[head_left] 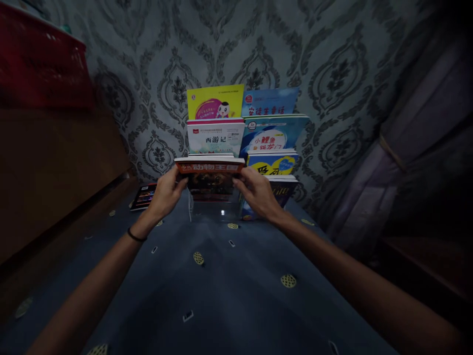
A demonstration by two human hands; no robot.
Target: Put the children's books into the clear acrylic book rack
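Note:
Between my two hands is a book (211, 178) with an orange title band, its top edge facing me. My left hand (167, 193) grips its left side, thumb on the front cover. On the right side, my right hand (256, 191) pinches the cover with thumb in front and fingers behind. The book is in front of the left column of a clear tiered stand (214, 212). Behind it stand a white book (216, 138) and a yellow-green book (215, 102). Beside my right hand, the right column holds a dark book (284, 191), a blue-and-yellow book (277, 163) and two blue books above.
A black book (143, 197) lies flat at the left. The stand rests on a dark blue patterned cloth (236, 276) against a wallpapered wall (254, 44). A red box (40, 59) sits on a brown cabinet (55, 172); a tied curtain (388, 153) hangs at the right.

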